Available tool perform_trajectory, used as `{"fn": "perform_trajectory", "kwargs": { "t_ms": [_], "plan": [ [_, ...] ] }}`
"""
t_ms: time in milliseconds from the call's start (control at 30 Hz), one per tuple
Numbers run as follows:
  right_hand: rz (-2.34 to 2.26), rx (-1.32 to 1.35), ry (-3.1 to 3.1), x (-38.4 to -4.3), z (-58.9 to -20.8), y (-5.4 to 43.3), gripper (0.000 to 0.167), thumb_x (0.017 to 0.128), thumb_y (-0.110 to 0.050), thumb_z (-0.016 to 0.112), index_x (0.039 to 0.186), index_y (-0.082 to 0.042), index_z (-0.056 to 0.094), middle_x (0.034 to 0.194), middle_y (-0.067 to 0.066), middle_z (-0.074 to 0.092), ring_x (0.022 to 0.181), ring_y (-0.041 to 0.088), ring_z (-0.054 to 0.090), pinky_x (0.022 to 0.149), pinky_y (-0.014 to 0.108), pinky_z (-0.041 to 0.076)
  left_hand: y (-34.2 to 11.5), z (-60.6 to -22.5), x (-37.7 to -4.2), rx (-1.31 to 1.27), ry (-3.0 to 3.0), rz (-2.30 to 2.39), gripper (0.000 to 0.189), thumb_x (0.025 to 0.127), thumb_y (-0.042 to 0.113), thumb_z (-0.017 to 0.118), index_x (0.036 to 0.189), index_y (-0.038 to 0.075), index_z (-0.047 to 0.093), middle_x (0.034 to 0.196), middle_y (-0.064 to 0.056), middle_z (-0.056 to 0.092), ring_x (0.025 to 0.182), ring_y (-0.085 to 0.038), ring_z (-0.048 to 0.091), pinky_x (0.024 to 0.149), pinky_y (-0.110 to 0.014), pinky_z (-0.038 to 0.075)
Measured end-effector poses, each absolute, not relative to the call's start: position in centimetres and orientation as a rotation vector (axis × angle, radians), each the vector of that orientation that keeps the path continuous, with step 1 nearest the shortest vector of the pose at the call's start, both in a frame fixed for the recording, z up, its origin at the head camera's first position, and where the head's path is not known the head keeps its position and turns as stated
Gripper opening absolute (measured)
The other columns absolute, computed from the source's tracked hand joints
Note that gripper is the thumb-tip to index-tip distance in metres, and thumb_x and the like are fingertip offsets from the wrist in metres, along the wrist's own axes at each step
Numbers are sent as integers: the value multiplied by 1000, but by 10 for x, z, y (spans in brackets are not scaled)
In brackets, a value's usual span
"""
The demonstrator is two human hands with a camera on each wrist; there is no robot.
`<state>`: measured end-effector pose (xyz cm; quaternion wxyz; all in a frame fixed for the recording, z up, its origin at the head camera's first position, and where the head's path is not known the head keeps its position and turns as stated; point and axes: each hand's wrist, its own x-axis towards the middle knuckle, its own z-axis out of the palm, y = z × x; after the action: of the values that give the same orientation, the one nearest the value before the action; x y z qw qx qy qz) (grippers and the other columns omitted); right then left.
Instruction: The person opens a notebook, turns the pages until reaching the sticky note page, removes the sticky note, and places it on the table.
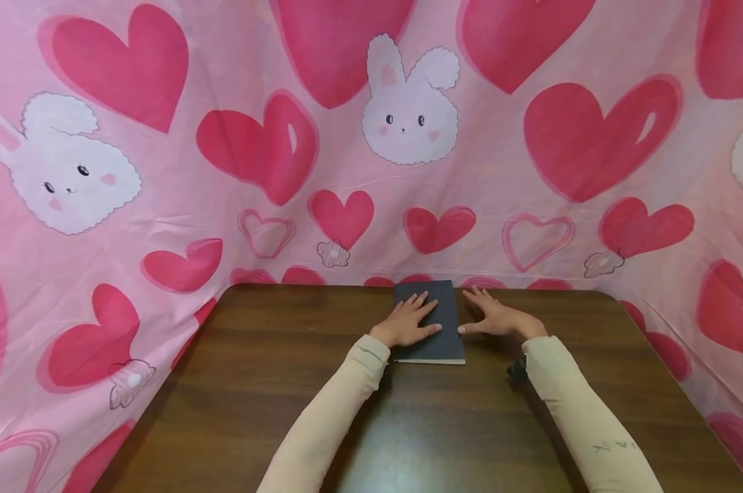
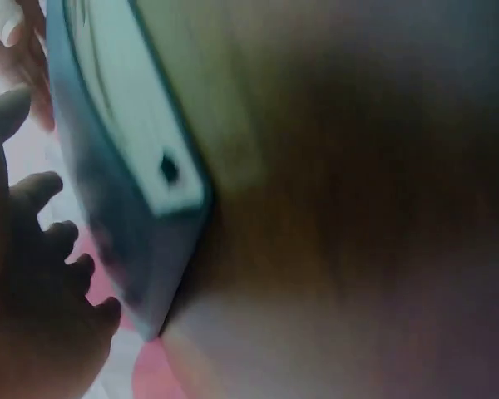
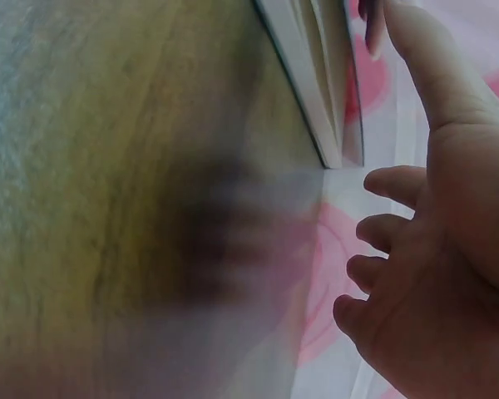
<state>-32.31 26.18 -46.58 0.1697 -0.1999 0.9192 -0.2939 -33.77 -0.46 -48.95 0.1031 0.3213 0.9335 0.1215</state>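
A dark blue-grey book lies closed near the far edge of the table, its pale page edges showing in the left wrist view. Over its cover my left hand is spread, fingers extended and thumb pointing right. My right hand is just beyond the book's right side, fingers apart and the thumb tip close to the cover's edge. In the right wrist view, this hand holds nothing, and the book's corner is beside its fingertips.
The brown wooden table has rounded far corners. Behind and around it hangs a pink cloth printed with hearts and rabbits. A small black device shows at the right wrist, by the beige sleeve.
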Motion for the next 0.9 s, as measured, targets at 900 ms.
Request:
{"fn": "perform_trajectory", "kwargs": {
  "t_ms": [900],
  "plan": [
    [-858,-679,2538,-330,-487,259,124,71,-35,94,162,-3,15,168,25,-5,150,55,-11,106,84,5,8,-490,-331,895,2750,255,68,104,56,43,162,26,27,171,-6,16,158,-29,12,126,-52,14]
  ]
}}
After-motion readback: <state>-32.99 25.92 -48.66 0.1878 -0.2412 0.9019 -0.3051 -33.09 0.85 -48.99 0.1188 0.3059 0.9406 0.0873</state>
